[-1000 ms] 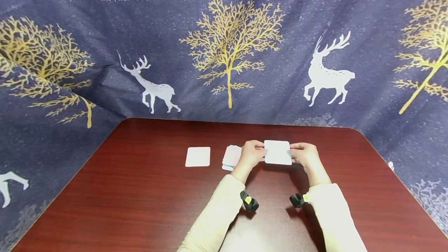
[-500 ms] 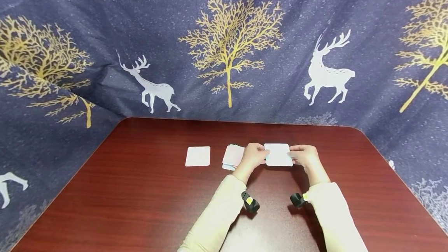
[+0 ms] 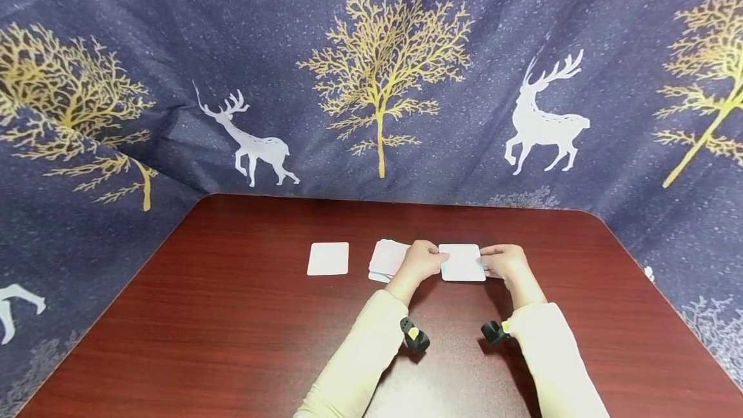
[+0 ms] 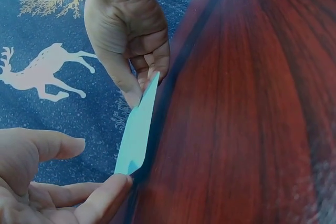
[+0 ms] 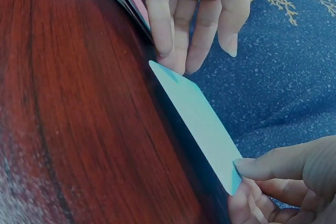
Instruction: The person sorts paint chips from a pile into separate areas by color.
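A square, pale card [image 3: 463, 264] with rounded corners is between my two hands, close over the table. In both wrist views it shows pale blue-green and edge-tilted. My right hand [image 3: 506, 262] pinches its right edge, the thumb [image 5: 257, 167] on the face and the fingers beneath. At the opposite edge my left hand [image 3: 422, 259] touches the card with its fingertips [image 4: 116, 187], while the thumb [image 4: 65, 146] stands apart from it. Beside the left hand lies a stack of similar cards [image 3: 387, 257], partly hidden by that hand, with pink and blue edges.
A single white card [image 3: 327, 259] lies farther left on the red-brown wooden table [image 3: 232, 315]. Behind the table hangs a dark blue cloth [image 3: 441, 166] printed with trees and deer. Each wrist carries a small black camera [image 3: 415, 335].
The card and both hands have come down slightly toward the table and nearer to me. The stack and the single card have stayed in place.
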A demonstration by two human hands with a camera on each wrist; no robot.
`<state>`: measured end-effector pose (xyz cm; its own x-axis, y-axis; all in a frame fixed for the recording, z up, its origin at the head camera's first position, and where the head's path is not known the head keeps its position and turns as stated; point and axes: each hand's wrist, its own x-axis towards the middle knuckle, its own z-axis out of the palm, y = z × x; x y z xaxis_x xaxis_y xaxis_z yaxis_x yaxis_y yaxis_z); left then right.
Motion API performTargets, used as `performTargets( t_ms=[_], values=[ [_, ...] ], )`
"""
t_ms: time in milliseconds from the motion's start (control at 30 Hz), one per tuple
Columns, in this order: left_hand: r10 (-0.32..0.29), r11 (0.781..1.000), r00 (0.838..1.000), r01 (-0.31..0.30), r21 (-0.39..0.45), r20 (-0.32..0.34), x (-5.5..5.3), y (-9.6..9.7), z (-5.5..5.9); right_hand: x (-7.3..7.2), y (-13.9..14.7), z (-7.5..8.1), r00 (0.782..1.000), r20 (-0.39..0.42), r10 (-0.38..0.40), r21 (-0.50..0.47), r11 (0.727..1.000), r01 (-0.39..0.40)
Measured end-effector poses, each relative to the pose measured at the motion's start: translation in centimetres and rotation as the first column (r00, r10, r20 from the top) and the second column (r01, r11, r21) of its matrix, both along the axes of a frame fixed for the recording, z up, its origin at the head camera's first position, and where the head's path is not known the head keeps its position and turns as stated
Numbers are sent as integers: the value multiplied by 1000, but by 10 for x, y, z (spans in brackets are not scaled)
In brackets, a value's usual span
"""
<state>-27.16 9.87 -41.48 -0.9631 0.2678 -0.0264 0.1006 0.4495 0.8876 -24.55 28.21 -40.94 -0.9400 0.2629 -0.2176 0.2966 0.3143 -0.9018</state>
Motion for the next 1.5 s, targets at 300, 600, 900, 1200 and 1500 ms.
performTargets(
  t_ms=[300, 600, 900, 1200, 1500],
  values=[
    [-28, 996, 1000, 29, -79, 14, -1, -1, 0, 0, 0, -3, 1000, 13, -1, 18, 1000, 0],
    [-34, 996, 999, 37, -79, 40, -3, -2, 1, 1, -1, -2, 1000, 5, 28, 42, 999, -28],
    [-52, 994, 998, 54, -93, 22, -1, -3, 3, -1, 0, -4, 999, 25, 28, 92, 995, -30],
    [-33, 995, 999, 35, -95, 22, 0, -8, 8, -1, -2, -1, 1000, 14, 28, 85, 996, -29],
    [-42, 999, 996, 40, 29, 79, 0, -19, 14, 6, -8, 7, 999, -19, 45, 51, 998, -44]
  ],
)
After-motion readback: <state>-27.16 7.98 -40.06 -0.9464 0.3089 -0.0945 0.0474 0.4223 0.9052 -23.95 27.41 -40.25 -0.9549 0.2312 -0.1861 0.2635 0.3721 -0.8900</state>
